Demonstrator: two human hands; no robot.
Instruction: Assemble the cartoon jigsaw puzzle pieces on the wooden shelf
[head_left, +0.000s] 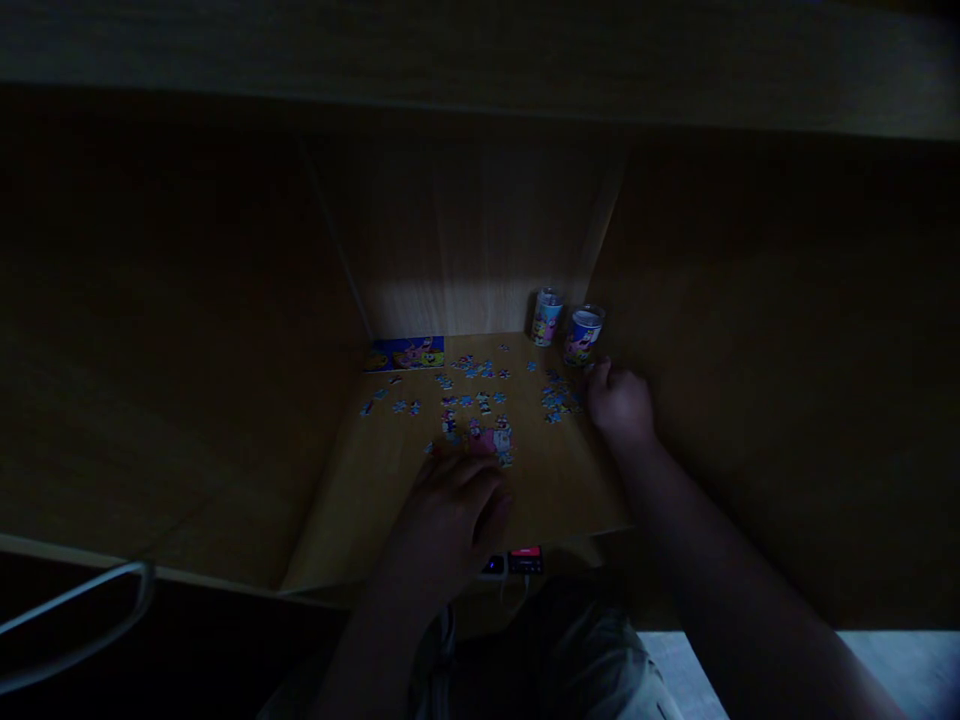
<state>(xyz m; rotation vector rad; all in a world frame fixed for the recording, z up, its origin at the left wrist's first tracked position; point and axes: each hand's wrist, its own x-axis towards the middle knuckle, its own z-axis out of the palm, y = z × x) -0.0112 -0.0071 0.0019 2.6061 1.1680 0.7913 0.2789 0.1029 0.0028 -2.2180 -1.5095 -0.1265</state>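
Jigsaw puzzle pieces [466,400] lie scattered over the wooden surface in dim light. Several of them are joined into a partly assembled puzzle [484,440] with a pink figure. At its near edge lies my left hand [454,500], palm down, fingers loosely bent and thumb apart; nothing shows in it. My right hand [619,400] is closed beside a cluster of loose pieces [556,395] on the right. Whatever its fingers hold, if anything, is too dark and small to make out. Just beyond this hand stands a printed cartoon tin [583,337].
A second printed tin [547,318] stands near the back wall [480,240]. At the back left is a cartoon picture card [407,353]. Dark panels flank the surface, and a shelf edge [480,60] crosses overhead. Below the front edge, a lit phone [525,562] has a cable.
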